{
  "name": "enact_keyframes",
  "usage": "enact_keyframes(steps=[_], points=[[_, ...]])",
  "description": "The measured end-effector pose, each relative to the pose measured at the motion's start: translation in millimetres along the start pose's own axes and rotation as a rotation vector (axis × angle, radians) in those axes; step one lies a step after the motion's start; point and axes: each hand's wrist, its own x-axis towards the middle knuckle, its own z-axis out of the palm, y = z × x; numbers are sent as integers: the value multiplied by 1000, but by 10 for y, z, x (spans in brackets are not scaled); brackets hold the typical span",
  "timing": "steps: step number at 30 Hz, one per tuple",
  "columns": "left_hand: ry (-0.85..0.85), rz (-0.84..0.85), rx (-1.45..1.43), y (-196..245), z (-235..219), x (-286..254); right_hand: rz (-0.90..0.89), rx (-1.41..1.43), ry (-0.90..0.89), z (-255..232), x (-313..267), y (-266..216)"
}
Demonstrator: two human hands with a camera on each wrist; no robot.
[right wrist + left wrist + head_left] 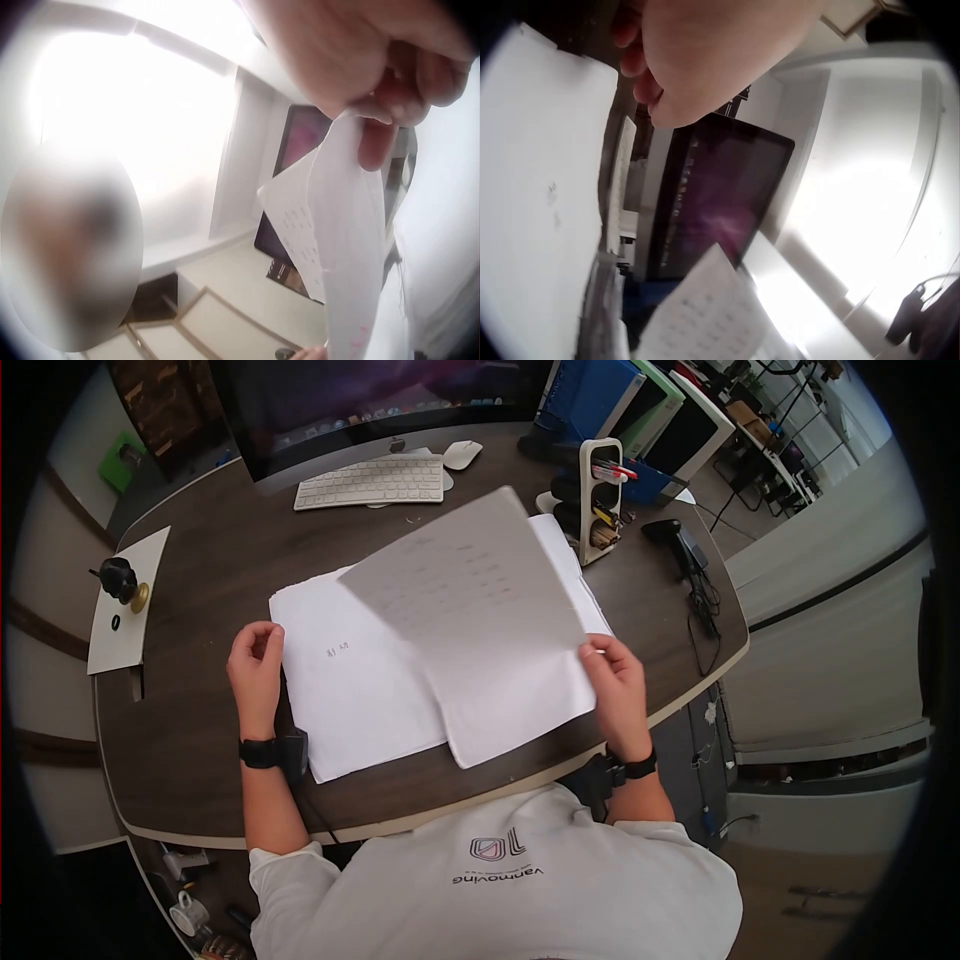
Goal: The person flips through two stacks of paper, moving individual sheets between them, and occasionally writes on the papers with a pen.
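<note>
White paper lies spread in two side-by-side parts on the desk, the left part (350,670) bearing a small mark of writing. A sheet of paper (480,575) with faint lines of text is lifted over the right part, its far corner raised. My right hand (618,685) pinches the near right edge of that sheet; in the right wrist view the fingers (379,142) bend over the paper's edge. My left hand (256,665) is beside the left part's outer edge, fingers loosely curled, with nothing seen in them. Its fingertips are partly hidden in the left wrist view.
Behind the paper are a keyboard (370,482), a mouse (462,455) and a monitor (390,400). A white pen holder (588,500) stands close to the paper's far right corner. A black corded device (690,555) lies at right, a white board (125,610) at left.
</note>
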Motion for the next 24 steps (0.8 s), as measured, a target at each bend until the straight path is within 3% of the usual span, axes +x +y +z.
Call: enact_keyframes(steps=[1,3,6,9,24], points=[[4,-7,-2,30,-3,-15,-1,104,39,-130,70,10],[-19,24,331,116,-28,-36,-3,108,72,-382,179,-17],[-56,94,466,53,8,-75,-4,129,109,-575,299,-69],[-83,48,549,118,30,-115,2,92,105,-639,406,-82],[-123,32,516,77,9,-102,5,-248,19,-574,526,19]])
